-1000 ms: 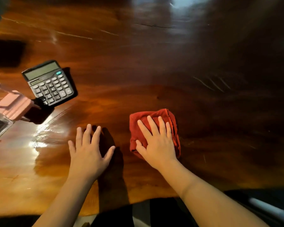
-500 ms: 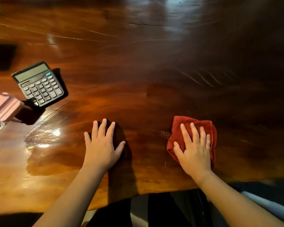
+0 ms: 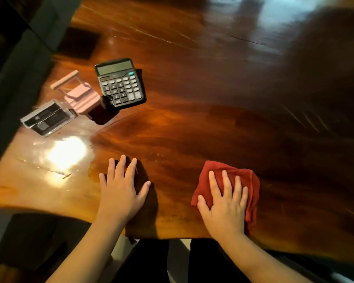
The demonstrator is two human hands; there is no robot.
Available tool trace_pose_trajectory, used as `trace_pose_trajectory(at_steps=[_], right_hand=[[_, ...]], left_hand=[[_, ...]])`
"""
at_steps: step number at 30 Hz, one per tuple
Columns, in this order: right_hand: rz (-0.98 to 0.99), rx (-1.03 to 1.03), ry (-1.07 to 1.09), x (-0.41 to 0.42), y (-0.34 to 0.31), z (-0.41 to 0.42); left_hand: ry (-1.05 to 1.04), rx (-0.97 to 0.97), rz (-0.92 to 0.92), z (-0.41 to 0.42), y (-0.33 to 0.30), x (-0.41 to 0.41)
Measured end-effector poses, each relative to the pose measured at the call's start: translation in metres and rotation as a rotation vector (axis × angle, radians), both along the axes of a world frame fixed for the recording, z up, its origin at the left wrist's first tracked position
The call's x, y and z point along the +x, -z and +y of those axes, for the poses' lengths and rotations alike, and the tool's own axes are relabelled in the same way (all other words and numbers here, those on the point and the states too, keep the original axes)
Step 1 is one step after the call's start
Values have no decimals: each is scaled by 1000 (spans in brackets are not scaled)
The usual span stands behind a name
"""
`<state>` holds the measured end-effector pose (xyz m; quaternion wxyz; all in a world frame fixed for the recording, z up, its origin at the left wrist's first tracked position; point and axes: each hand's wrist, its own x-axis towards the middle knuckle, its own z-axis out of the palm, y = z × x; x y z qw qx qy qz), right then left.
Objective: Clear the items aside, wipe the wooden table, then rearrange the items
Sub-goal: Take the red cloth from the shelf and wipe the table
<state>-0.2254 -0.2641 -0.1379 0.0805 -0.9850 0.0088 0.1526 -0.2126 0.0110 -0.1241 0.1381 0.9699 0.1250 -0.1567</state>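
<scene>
Under the right hand (image 3: 223, 209), pressing flat with fingers spread, the red cloth (image 3: 241, 180) is lying bunched on the table (image 3: 192, 123), long axis running away from the near edge. The left hand (image 3: 121, 193) is resting flat and empty; the calculator (image 3: 120, 83) is sitting well beyond it, display end pointing away.

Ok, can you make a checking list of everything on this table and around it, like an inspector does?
Surface: wooden table, glossy, with scratches and a bright glare patch at its left.
Job's things: red cloth lies near the front edge under the right hand; calculator, pink stand and clear box sit grouped at the left.
Clutter: nothing seen.
Grippers: left hand lies flat on the bare wood, fingers spread, holding nothing; right hand presses flat on the cloth.
Cables: nothing seen.
Surroundings: dark, dim area beyond the left edge; dark square patch on the wood behind the calculator, unclear what it is.
</scene>
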Motion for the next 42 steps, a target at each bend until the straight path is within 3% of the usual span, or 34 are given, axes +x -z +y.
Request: trace_pose_trajectory(at_steps=[10,19,29,42], right_hand=[[-13,104,-310,-11,-2,140],[16,241,-560,-17,-7,226],[42,333,-669,19,-10,185],[-103,188,-244,90,8,11]], left_hand=[[-215,89,25,91,0,-57],[-326,126,23,125,1,-75],[-232,51,30,88,-11,-35],[50,51,-26,-3,-1,43]])
